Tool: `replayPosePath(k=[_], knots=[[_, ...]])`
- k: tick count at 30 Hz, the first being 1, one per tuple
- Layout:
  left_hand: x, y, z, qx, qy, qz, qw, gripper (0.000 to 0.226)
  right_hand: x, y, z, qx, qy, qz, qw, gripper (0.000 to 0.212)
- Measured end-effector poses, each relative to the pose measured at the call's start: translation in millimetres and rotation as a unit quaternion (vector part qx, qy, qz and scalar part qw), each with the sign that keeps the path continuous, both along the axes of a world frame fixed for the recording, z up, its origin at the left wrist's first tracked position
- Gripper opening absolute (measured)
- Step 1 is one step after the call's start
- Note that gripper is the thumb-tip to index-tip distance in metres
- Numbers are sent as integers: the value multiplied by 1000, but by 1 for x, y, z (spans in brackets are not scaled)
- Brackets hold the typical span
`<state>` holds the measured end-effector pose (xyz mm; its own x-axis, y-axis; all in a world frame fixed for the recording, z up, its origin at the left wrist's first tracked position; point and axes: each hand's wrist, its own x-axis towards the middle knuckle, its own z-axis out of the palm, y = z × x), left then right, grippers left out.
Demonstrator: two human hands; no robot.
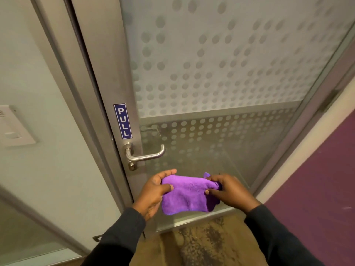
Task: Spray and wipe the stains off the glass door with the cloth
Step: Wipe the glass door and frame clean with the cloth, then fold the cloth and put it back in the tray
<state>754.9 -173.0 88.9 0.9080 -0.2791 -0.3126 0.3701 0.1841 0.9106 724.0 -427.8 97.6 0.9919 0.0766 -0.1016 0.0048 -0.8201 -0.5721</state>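
No stains can be made out on the frosted, dot-patterned glass door, a white wall plate at the left edge is too blurred to read, and both dark sleeves run out of the bottom of the view. The left hand and right hand are raised side by side in front of the lower pane, below the lever handle and the blue PULL sticker. Each hand's fingers are closed on an end of the purple cloth, thumbs on top, the cloth spread between them and hanging clear of the glass.
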Motion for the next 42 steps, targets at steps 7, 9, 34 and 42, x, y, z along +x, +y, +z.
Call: replayPosePath(k=[7,9,34,42], knots=[[-42,-25,6,160,-130,-37,978,47,-64,-33,5,87,-40,-77,992,13],[-57,-32,13,215,-186,-63,957,42,-92,-39,12,131,-63,-108,984,13],[-357,-117,1,150,-111,-147,971,46,-459,-9,-18,487,-143,-487,711,25],[-423,-61,-25,184,-169,-259,933,47,-552,86,-34,447,-163,-554,683,45]])
